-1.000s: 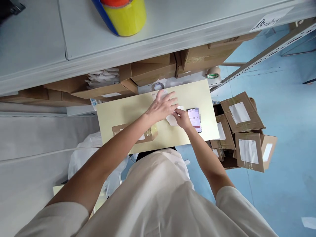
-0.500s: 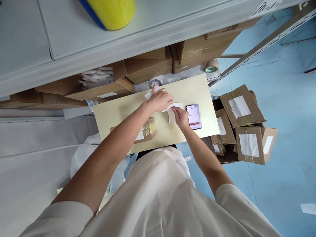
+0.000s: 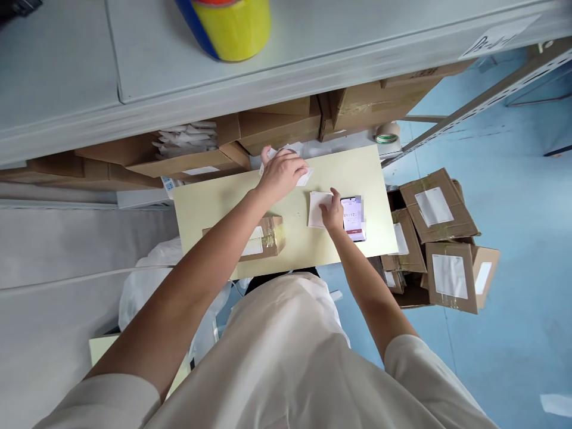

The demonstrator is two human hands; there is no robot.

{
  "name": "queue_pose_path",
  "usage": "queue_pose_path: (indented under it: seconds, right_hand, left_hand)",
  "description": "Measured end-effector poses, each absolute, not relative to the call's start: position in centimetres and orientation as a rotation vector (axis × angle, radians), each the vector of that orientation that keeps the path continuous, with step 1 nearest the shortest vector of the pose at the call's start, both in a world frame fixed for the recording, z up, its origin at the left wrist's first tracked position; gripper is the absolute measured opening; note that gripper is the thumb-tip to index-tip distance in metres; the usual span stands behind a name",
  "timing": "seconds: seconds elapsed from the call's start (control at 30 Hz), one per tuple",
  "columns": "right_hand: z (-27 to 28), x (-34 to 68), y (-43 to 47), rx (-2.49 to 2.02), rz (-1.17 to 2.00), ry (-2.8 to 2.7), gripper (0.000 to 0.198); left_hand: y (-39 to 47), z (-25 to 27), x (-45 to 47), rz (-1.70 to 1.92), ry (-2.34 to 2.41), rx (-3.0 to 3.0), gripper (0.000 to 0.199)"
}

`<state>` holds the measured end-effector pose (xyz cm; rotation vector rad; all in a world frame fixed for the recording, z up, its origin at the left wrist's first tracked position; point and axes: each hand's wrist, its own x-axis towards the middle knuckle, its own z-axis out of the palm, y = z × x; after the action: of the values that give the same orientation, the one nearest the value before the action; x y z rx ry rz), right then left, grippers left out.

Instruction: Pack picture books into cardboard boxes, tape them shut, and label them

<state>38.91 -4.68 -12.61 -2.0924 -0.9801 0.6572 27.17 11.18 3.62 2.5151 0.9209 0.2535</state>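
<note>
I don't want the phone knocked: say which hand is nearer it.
Right. The right hand is just left of the phone; the left hand is farther left and forward.

Left fingers have parted from right fingers — drawing a paper slip away.
</note>
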Motion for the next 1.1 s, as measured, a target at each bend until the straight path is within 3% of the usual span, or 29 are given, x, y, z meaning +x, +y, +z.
queue_pose_path:
  seconds: [0.13, 0.33, 0.57, 0.73, 0.87, 0.97, 1.1]
  right_hand:
    - [-12.1, 39.0, -5.1, -2.210, 0.407, -1.189, 0.069]
    - [-10.8, 36.0, -9.4, -2.507, 0.578, -1.600, 0.066]
    - [-10.6, 35.0, -7.7, -2.552, 0.616, -1.281, 0.052]
    - [-4.1, 30.4, -7.2, -1.981, 0.611, -1.024, 0.060]
    - [1.7, 22.7, -9.6, -1.349, 1.176, -1.080, 0.066]
    - [3.6, 18.4, -10.5, -1.248, 1.364, -1.065, 0.065]
    - [4.2, 17.4, -10.1, -1.392, 1.241, -1.137, 0.045]
  left_hand:
    - [9.5, 4.3, 25.0, 0.355, 1.089, 2.435, 0.020]
    - [5.5, 4.9, 19.2, 0.491, 1.196, 2.285, 0.020]
    - [-0.2, 4.1, 10.1, 0.744, 1.275, 1.822, 0.023]
    - [-3.4, 4.0, 6.4, 1.084, 1.262, 0.952, 0.035]
    - [-5.2, 5.0, 4.5, 1.205, 1.022, 0.503, 0.047]
    - [-5.9, 5.8, 2.4, 1.251, 0.931, 0.386, 0.046]
    - [-6.1, 6.2, -1.6, 1.251, 0.974, 0.471, 0.041]
